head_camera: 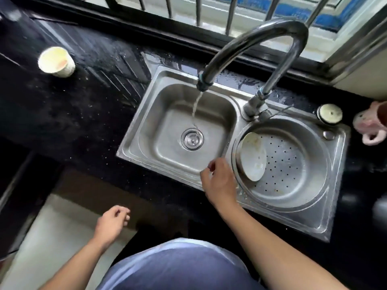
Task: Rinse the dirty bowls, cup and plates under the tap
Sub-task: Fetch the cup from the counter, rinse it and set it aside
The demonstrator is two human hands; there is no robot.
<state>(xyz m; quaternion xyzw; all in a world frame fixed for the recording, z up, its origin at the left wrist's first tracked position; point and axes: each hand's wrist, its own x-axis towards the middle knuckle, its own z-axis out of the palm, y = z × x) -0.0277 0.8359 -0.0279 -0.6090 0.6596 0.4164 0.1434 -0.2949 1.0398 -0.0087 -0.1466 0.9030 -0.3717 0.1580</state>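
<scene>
Water runs from the curved tap [247,47] into the empty left basin [167,114] of the steel sink, hitting near the drain [192,139]. A stained white plate [253,156] leans on its edge against the left wall of the round perforated basin [293,164]. A dirty cream cup [56,62] stands upright on the black counter at the far left. A pink mug [369,124] lies at the right edge of the counter. My right hand [218,181] hovers over the sink's front rim beside the plate, fingers loosely curled, holding nothing. My left hand [113,223] hangs empty, off the counter's front edge.
The black counter [83,114] is wet with droplets. A round plug cap [330,114] sits at the sink's back right. Window bars [199,9] run behind the tap. The floor [52,237] shows below left.
</scene>
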